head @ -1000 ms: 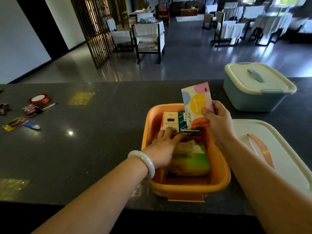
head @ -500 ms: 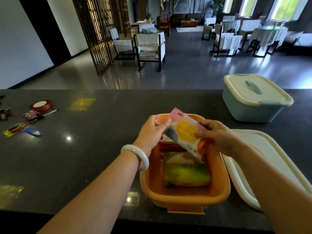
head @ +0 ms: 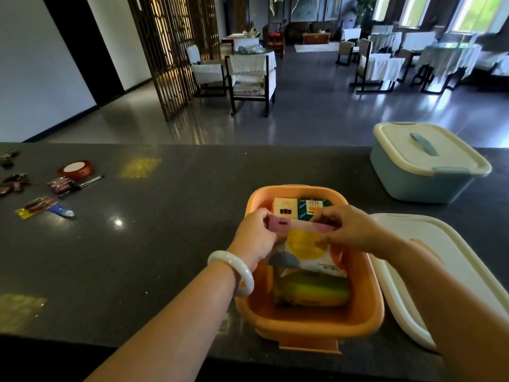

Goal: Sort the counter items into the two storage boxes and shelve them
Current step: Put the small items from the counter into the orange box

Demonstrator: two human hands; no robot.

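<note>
Lying far left on the dark counter (head: 154, 244) are a ribbon roll (head: 75, 169), a pen (head: 88, 183) and a small tube (head: 61, 210). At centre, my left hand (head: 254, 238) and right hand (head: 348, 230) each pinch an end of a colourful packet (head: 301, 245) over the open orange box (head: 311, 321), above a green pack (head: 311, 290). Its white lid (head: 446, 260) lies just right; a closed blue box (head: 424, 166) sits beyond.

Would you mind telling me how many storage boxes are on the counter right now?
2. The orange box sits open in front of the person, its lid lying to the right; the blue box stands closed at the far right.
</note>
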